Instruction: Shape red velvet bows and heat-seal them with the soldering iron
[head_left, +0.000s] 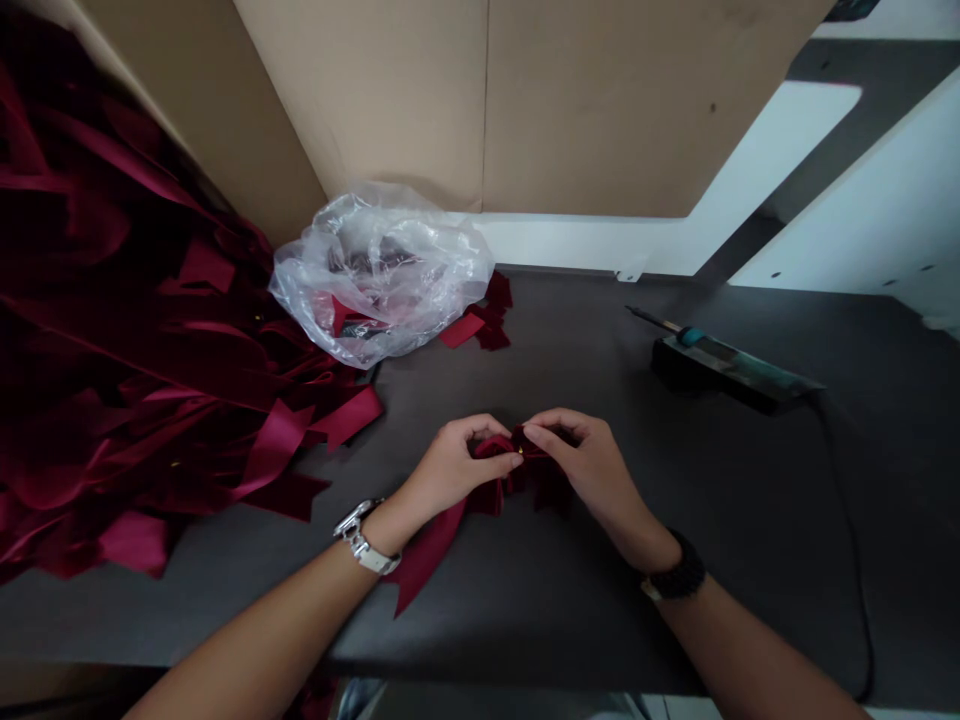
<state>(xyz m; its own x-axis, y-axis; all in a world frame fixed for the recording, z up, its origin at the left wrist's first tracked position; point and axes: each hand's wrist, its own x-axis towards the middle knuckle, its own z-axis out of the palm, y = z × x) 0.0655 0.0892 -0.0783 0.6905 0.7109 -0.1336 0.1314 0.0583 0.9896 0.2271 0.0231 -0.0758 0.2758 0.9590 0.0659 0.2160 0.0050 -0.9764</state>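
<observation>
Head view: nearest, a ribbon tail (pixel 430 560) is trailing lower left. Beyond it, a dark-red bow (pixel 491 497) is sitting between left hand (pixel 450 467) and right hand (pixel 589 457), long axis running roughly left-right, neither clearly nearer. Left is pinching its left loop, right its right side. Farther, plastic bag (pixel 405 290) is lying left, soldering-type tool (pixel 694 338) right.

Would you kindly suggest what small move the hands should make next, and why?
Perhaps gently spread the bow's loops: the left hand and right hand both hold it near its gold spot, so it could probably be adjusted without letting go.
</observation>
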